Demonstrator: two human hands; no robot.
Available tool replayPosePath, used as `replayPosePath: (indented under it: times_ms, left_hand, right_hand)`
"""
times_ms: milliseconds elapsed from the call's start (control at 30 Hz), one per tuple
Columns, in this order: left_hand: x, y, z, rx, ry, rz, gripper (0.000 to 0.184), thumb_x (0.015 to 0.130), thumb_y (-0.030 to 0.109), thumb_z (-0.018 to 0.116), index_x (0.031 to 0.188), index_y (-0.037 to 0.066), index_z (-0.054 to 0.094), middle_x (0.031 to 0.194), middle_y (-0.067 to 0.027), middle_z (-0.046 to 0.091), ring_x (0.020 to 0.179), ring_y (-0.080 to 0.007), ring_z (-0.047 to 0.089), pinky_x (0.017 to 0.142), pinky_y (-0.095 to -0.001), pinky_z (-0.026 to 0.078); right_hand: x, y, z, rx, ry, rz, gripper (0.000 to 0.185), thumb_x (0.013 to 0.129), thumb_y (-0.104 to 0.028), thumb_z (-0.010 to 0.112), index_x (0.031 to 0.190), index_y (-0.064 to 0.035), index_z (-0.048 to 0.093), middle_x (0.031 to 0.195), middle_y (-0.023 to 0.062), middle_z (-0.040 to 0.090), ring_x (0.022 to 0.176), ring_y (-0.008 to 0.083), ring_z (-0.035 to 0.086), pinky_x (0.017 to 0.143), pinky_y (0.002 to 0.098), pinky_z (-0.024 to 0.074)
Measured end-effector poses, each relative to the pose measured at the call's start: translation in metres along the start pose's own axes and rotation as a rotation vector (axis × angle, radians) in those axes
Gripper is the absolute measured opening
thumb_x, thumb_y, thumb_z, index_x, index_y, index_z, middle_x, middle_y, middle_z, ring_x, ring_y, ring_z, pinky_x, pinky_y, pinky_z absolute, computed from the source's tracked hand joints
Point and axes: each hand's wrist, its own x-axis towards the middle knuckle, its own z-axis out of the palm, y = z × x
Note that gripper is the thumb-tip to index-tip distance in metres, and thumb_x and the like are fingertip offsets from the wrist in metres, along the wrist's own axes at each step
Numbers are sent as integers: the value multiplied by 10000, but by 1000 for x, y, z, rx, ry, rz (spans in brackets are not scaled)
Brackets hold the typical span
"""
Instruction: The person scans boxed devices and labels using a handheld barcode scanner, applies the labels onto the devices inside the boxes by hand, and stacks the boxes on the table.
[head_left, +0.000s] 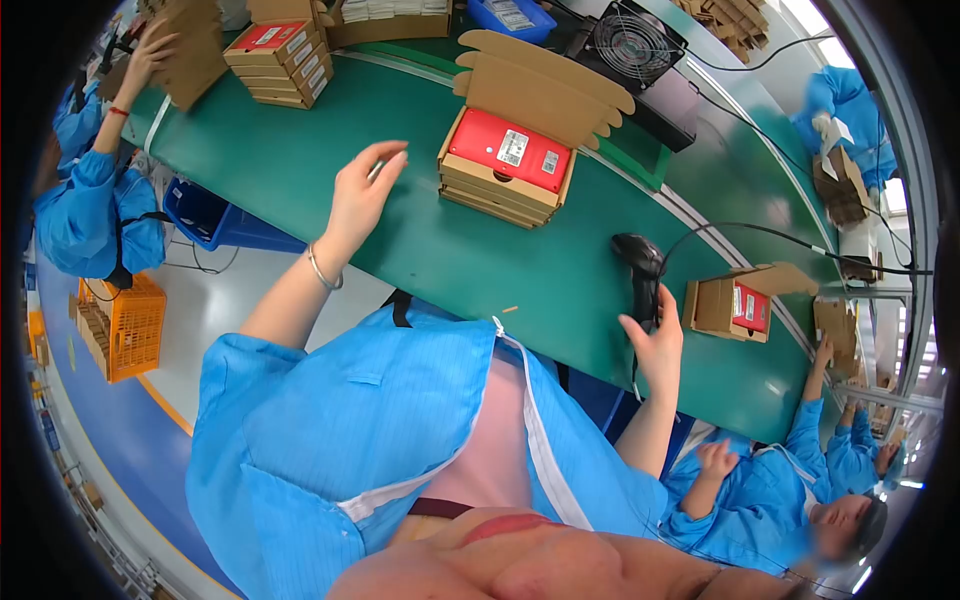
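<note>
My right hand (660, 345) is wrapped around the handle of a black barcode scanner (640, 262), its head pointing away from me over the green table. My left hand (362, 190) hovers left of a stack of cardboard boxes (500, 200), apart from it. Its fingers are curled together, with a small, slim silvery thing showing between them; I cannot make out what it is. The top box of the stack has its flap (545, 85) raised and shows a red package (510, 150) with white labels inside.
On the green table (430, 255) stand more boxes (285, 65) at the back left and an open box (730, 305) at right. A fan (632, 45) and a blue bin (512, 15) are at the back. The scanner cable (790, 235) runs right. Co-workers in blue sit on both sides.
</note>
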Motion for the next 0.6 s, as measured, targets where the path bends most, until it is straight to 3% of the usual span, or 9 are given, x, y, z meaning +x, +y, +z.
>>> replayPosePath:
  times_ms: [100, 133, 233, 267, 467, 500, 567, 600]
  left_hand:
    - [24, 23, 14, 106, -127, -10, 302, 890, 243, 584, 1053, -10, 616, 882, -90, 651, 809, -133, 603, 723, -250, 464]
    - [29, 24, 22, 64, -148, 4, 342, 900, 283, 552, 1052, -18, 613, 889, -108, 658, 822, -167, 618, 735, -274, 472]
    - [38, 35, 34, 166, -194, 5, 335, 906, 268, 515, 1050, -19, 611, 882, -147, 660, 795, -208, 622, 735, -297, 474]
    - [38, 42, 34, 225, -214, 9, 326, 884, 240, 493, 1036, -23, 612, 881, -201, 649, 798, -290, 628, 748, -334, 479]
    - [38, 62, 31, 552, -293, 67, 278, 821, 177, 502, 961, -32, 620, 823, -233, 631, 771, -390, 608, 717, -407, 486]
    - [40, 57, 31, 546, -284, 141, 262, 815, 159, 503, 938, -42, 619, 790, -237, 627, 738, -388, 613, 692, -410, 488]
    - [45, 62, 27, 470, -338, 94, 261, 812, 139, 499, 944, -51, 617, 786, -244, 626, 732, -368, 622, 681, -388, 491]
    - [46, 62, 24, 438, -370, 85, 267, 815, 125, 490, 968, -54, 615, 781, -229, 636, 715, -318, 637, 673, -355, 492]
  right_hand:
    - [36, -9, 1, -75, -148, 183, 410, 712, -158, 737, 1022, 32, 547, 764, 127, 636, 711, 241, 621, 677, 336, 493]
    - [48, 3, 8, -53, -122, 117, 322, 720, -155, 727, 917, 37, 560, 693, 106, 627, 620, 203, 611, 598, 322, 492]
    - [67, 5, 14, 164, -213, 295, 309, 721, -163, 728, 895, 34, 565, 683, 96, 625, 564, 162, 600, 541, 291, 485]
    - [66, 3, 15, 194, -200, 299, 264, 730, -153, 715, 860, 23, 567, 663, 77, 615, 518, 125, 579, 491, 267, 468]
    - [48, -6, 2, 408, -268, 200, 192, 734, -115, 702, 801, 4, 566, 631, 37, 578, 507, 107, 540, 483, 251, 439]
    - [39, -19, -7, 469, -279, 156, 173, 732, -81, 703, 819, 8, 584, 649, 33, 588, 528, 97, 545, 491, 251, 444]
    - [21, -33, -19, 476, -258, 63, 196, 712, -29, 711, 872, 9, 604, 671, 32, 603, 545, 87, 550, 503, 250, 454]
    - [13, -34, -25, 477, -298, 103, 274, 685, 9, 720, 937, 13, 614, 761, 48, 640, 640, 102, 587, 590, 255, 485]
